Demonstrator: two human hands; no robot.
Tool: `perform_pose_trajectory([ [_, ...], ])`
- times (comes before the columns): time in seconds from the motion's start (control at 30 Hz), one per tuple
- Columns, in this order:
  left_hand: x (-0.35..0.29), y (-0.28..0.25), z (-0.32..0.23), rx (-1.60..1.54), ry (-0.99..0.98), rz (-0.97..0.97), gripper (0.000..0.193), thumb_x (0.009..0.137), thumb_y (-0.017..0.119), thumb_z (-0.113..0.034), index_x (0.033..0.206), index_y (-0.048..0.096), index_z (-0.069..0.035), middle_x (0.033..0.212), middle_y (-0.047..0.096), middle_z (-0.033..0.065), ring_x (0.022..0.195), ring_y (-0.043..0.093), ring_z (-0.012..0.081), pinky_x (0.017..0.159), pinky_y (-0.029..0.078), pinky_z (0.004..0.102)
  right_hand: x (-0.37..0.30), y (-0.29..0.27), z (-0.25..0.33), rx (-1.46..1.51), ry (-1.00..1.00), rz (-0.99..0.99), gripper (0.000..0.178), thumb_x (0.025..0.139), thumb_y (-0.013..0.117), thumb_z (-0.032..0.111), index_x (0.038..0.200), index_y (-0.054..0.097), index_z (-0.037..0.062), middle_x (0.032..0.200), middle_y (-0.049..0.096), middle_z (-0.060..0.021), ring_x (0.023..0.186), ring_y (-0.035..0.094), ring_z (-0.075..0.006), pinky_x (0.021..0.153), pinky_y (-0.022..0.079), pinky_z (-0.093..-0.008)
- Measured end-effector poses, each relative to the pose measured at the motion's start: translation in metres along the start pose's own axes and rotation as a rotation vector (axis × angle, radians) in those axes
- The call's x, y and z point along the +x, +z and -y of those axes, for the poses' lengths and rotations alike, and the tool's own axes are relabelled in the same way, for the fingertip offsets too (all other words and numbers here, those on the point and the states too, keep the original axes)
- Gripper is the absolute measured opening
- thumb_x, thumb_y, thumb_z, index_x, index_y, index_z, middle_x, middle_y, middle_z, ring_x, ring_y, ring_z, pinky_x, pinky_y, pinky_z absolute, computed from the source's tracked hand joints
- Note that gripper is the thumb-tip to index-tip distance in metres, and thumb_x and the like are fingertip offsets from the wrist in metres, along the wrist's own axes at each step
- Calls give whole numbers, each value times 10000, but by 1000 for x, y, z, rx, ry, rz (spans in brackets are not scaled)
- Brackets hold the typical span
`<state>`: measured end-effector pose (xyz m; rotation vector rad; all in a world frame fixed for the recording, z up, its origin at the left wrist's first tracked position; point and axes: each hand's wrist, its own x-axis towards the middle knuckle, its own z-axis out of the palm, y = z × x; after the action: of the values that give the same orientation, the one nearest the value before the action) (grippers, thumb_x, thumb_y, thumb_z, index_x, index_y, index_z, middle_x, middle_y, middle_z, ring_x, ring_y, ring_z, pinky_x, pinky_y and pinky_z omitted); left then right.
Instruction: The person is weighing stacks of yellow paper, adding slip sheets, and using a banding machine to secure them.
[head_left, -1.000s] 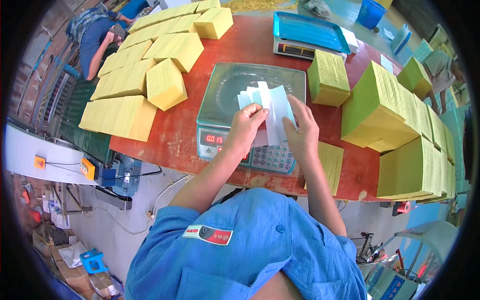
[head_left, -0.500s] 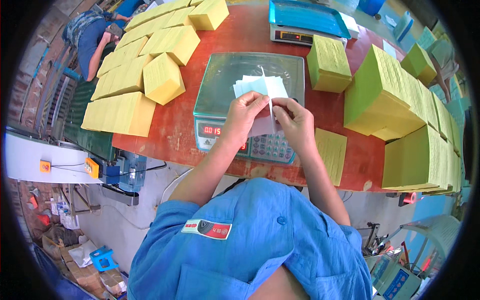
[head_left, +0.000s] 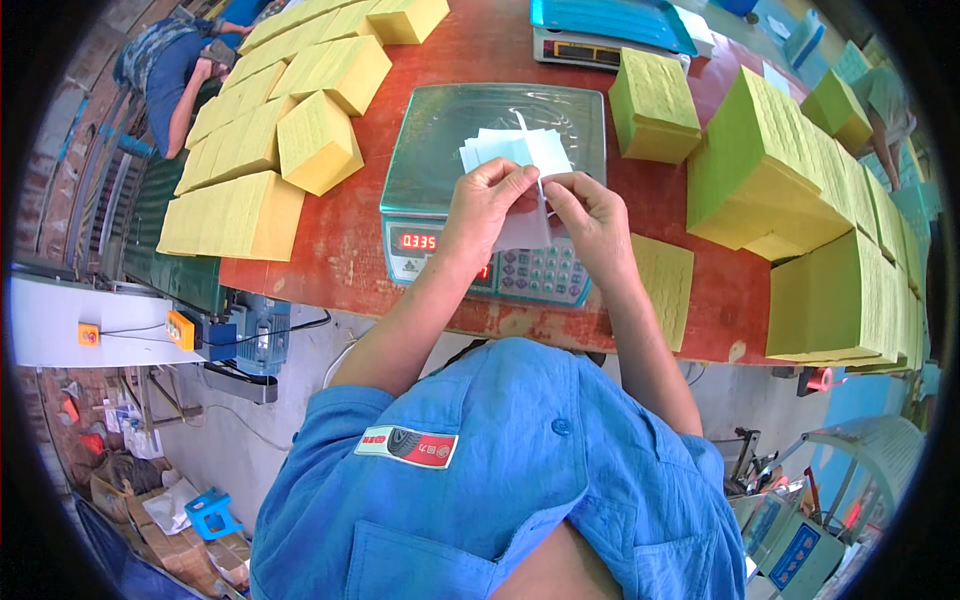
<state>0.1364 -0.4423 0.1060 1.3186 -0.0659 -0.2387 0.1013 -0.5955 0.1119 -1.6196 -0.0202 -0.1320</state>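
Over the teal-framed digital scale (head_left: 425, 125), my left hand (head_left: 488, 208) and my right hand (head_left: 592, 218) are close together, fingertips nearly touching. Each is closed in a pinch on a thin, translucent whitish sheet (head_left: 522, 236) that hangs between them. Whether it is a single sheet or a bag, I cannot tell. A narrow white edge sticks up beyond the fingers. Just past my fingertips is a fanned bunch of pale blue-white slips (head_left: 497, 145), partly hidden by my hands; whether they rest on the scale's pan or are held cannot be told.
Yellow paper stacks (head_left: 235, 215) fill the red table's (head_left: 340, 285) left side; taller yellow-green stacks (head_left: 740, 180) stand right. One flat yellow stack (head_left: 662, 290) lies beside my right forearm. A second scale with a blue tray (head_left: 610, 22) stands behind. A person (head_left: 170, 75) bends at far left.
The whole view has shifted slightly, so the table sits higher in the picture. The red digits on the scale's display have changed. My hands keep their pinch, with the hanging sheet turned slightly.
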Motion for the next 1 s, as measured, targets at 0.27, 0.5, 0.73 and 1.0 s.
perform_pose_trajectory([
  [0.27,-3,5,-3,109,29,-19,259,882,722,-273,773,630,-57,717,608,-5,677,546,57,642,457,216,0,-2,1,-19,28,11,207,896,663,169,906,672,-37,729,653,-51,659,594,-87,589,488,-259],
  [0.5,-2,5,-2,134,34,-24,246,888,715,-289,782,635,-81,728,618,-6,667,552,61,636,464,224,1,-4,0,41,33,13,231,886,673,183,882,667,-48,722,659,-64,650,599,-92,587,492,-260],
  [0.73,-2,7,-3,192,29,-44,247,882,721,-289,780,637,-80,718,619,-1,664,553,64,637,467,223,2,-7,3,6,42,48,235,899,648,179,881,669,-54,737,664,-77,661,615,-105,599,508,-261],
  [1.0,-4,9,-4,170,19,-34,245,881,723,-281,771,632,-82,712,613,-1,660,550,67,622,465,225,3,-11,-3,90,42,72,219,914,634,164,898,664,-53,776,667,-79,696,625,-117,623,521,-264],
])
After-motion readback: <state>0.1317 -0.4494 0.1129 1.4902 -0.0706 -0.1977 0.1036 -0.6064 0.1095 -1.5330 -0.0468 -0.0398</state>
